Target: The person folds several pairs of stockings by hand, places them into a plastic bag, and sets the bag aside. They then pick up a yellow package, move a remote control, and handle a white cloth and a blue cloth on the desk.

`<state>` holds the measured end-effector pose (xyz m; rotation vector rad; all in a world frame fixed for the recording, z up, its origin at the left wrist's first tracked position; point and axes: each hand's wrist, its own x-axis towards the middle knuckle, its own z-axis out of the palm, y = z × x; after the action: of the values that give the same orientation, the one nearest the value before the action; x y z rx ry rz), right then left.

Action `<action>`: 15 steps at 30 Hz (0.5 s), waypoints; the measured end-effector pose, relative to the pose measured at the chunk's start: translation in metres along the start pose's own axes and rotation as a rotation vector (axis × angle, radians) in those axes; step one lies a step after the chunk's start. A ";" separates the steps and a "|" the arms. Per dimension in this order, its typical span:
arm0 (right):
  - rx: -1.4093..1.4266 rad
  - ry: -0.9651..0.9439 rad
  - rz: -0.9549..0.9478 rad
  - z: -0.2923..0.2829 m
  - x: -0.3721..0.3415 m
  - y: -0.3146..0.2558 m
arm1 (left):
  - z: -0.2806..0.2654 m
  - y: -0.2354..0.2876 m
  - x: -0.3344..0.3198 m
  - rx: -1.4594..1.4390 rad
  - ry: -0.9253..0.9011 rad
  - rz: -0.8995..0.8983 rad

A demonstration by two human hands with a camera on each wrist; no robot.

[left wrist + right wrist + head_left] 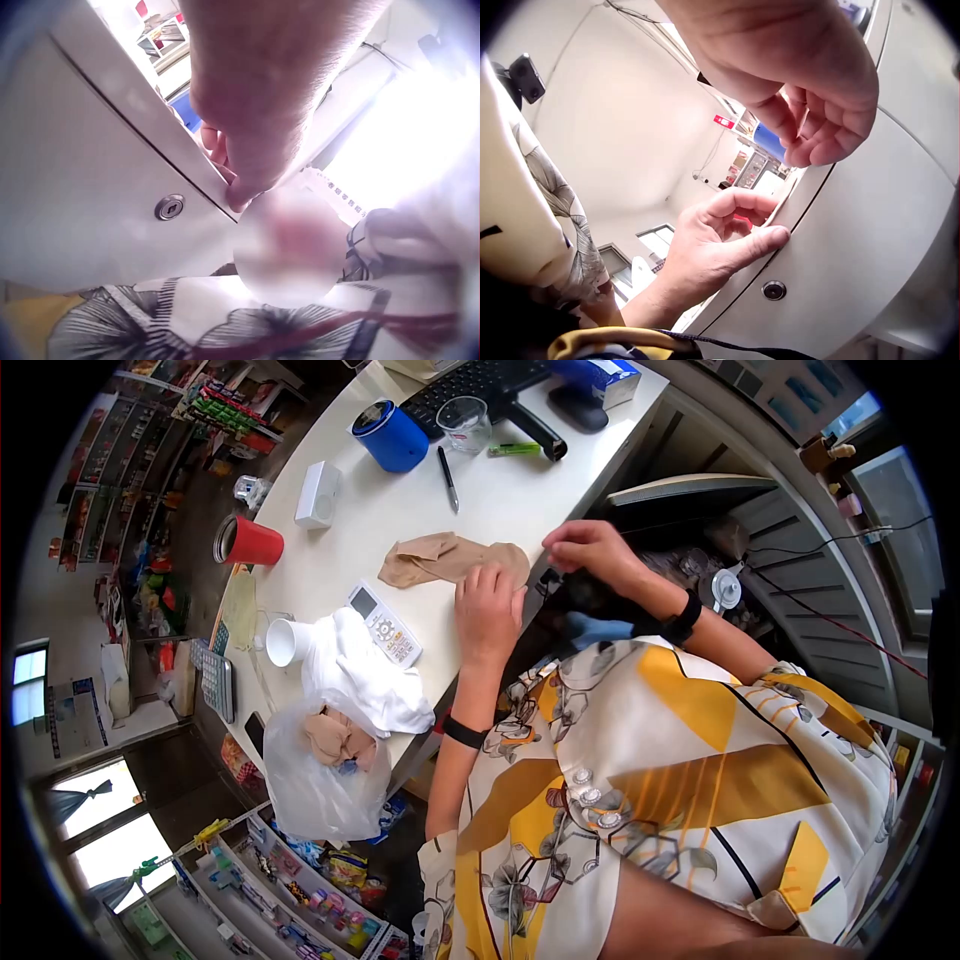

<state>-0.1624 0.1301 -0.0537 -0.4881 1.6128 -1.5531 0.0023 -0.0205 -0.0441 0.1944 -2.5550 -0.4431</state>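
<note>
A thin beige sock (440, 560) lies loosely bunched on the white table, its rounded end toward the front edge. My left hand (487, 615) rests on the sock's near side, fingers spread over the fabric and the thumb by the table's edge. In the right wrist view, the left hand's thumb (761, 244) stands apart from its fingers. My right hand (597, 555) hangs just off the table's edge beside the sock, fingers loosely curled, with nothing visible between them. The right wrist view shows the right hand (821, 124) above the drawer front.
Left of the sock are a white remote control (385, 625), a white cloth (360, 670) and a plastic bag (320, 790) with more beige fabric. Farther back stand a red cup (255, 542), white box (318, 495), blue canister (395, 440) and glass (464, 425). A pen (447, 478) lies nearby.
</note>
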 end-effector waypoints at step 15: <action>0.186 -0.337 0.034 0.004 0.035 -0.046 | -0.168 -0.037 0.071 -0.757 0.403 -0.643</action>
<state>-0.1923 0.0937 -0.0200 -0.5818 1.2037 -1.4876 0.0328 -0.1165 0.1128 0.7303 -1.7343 -1.4020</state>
